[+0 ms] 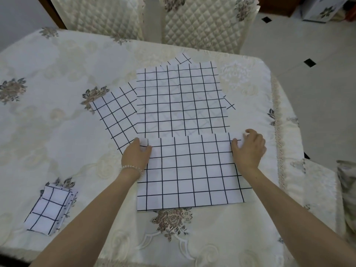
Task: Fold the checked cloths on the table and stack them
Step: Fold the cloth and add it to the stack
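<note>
a person leans over a counter [57,116] covered in a cream flowered cover. nearest the person lies a white cloth with a black grid, the near cloth [190,174], folded over so its far edge is a doubled layer. the left hand [135,156] holds the far left corner of that cloth, fingers [147,149] curled over the edge with the thumb side on the cover. a bead bracelet [132,168] sits on that wrist. the right hand [248,149] holds the far right corner, thumb lying on top of the cloth and the other fingers bent round the edge, pinching it.

just beyond the near cloth, partly under its far edge, a pile of unfolded cloths [179,101] lies spread flat, several sheets overlapping at different angles, one poking out to the left and corners of others showing at the back and right.

at the near left of the counter, well apart from the hands, sits a stack of folded cloths [49,209], small and tilted.

two quilted chair backs [202,22] stand behind the counter, and a tiled floor [312,74] shows to the right.
</note>
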{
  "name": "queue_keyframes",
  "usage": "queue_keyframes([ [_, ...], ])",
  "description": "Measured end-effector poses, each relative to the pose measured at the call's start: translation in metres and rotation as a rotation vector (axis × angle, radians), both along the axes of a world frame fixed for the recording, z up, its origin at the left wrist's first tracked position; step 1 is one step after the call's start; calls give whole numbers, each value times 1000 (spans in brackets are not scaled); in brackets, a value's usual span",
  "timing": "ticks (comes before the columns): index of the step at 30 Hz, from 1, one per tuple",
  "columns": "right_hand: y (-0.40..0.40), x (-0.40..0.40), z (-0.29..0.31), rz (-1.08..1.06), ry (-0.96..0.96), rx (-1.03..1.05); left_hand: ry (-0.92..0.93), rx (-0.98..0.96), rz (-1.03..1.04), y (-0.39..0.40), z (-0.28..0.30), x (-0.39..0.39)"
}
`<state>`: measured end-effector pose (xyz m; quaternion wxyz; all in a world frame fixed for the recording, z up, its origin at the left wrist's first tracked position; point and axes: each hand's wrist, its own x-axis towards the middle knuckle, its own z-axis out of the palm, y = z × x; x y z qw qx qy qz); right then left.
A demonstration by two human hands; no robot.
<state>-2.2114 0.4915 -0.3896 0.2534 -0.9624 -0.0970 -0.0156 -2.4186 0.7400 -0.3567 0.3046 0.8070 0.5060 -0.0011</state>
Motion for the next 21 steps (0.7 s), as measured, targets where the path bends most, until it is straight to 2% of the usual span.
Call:
queue_keyframes([
  [3, -2, -8, -12, 46, -146, -82, 6, 365, -10, -9, -10, -6],
  [5, -2, -8, -15, 60, -157, -75, -31, 481, -63, -22, -9, 2],
  [6, -2, -8, -16, 60, -157, -68, -72, 494, -142, -33, -8, 10],
  [10, -2, -7, -18, 63, -191, -89, -130, 466, -681, -107, -12, 58],
  [12, -3, -6, -19, 69, -199, -94, -101, 387, -792, -138, -24, 76],
  [16, -3, -5, -22, 65, -217, -103, -23, 352, -812, -148, -47, 85],
  [21, -4, -6, -20, 70, -205, -90, 44, 401, -664, -85, -53, 32],
])
